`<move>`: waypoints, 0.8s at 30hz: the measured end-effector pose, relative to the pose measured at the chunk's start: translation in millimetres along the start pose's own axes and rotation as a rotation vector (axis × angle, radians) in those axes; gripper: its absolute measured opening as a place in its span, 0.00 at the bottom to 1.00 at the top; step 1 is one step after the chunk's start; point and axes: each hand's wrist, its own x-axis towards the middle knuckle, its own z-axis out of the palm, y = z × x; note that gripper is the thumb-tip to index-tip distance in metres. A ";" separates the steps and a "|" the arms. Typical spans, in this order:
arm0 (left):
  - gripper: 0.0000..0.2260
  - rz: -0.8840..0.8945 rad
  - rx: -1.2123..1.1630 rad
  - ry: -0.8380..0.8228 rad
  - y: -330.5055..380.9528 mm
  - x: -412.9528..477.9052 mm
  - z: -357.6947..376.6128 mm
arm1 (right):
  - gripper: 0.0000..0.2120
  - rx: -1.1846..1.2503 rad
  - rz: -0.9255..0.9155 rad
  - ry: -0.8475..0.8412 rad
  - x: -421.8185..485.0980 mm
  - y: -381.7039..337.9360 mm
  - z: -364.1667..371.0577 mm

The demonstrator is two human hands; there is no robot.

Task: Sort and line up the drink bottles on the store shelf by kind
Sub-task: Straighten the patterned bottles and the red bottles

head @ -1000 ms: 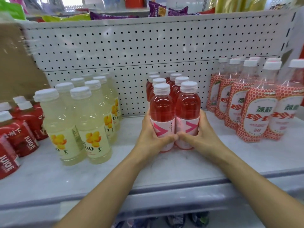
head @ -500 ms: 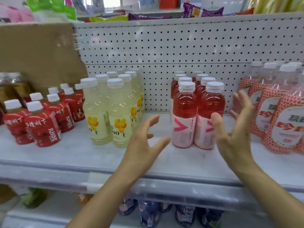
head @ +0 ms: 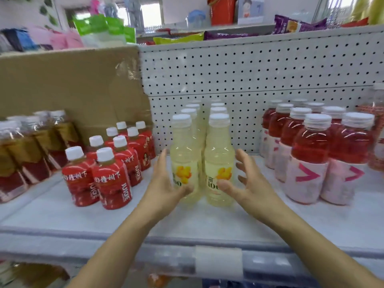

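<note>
Our left grip (head: 164, 183) and right grip (head: 251, 183), both wide and empty, flank the yellow bottles (head: 219, 154), two rows on the shelf (head: 207, 225) between red juice bottles (head: 112, 179) and pink bottles (head: 309, 163).

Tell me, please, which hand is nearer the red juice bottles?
Left. The left hand is right of the red juice bottles; the right hand is farther right, past the yellow bottles.
</note>
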 end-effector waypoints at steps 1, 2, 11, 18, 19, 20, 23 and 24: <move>0.50 -0.005 -0.036 -0.084 -5.0 7.1 -3.8 | 0.39 0.028 0.022 0.004 3.4 -1.0 7.3; 0.48 -0.004 -0.081 -0.157 -7.8 13.8 -6.4 | 0.37 0.051 0.034 0.011 6.7 -1.2 13.3; 0.43 0.012 -0.413 -0.391 -13.6 41.4 11.1 | 0.37 0.158 0.128 0.013 23.6 1.2 27.5; 0.43 0.016 -0.439 -0.376 -15.7 41.7 15.1 | 0.33 0.160 0.135 0.017 26.7 7.3 28.0; 0.43 0.009 -0.435 -0.374 -14.3 41.3 14.8 | 0.34 0.164 0.132 0.014 27.0 7.5 27.2; 0.43 0.006 -0.432 -0.373 -13.5 41.1 15.1 | 0.35 0.174 0.132 0.011 27.5 8.1 26.5; 0.43 0.007 -0.426 -0.369 -13.6 39.8 15.1 | 0.36 0.198 0.121 0.000 27.0 7.8 26.5; 0.42 0.011 -0.422 -0.366 -13.4 39.2 14.4 | 0.35 0.198 0.113 0.001 26.5 8.2 26.8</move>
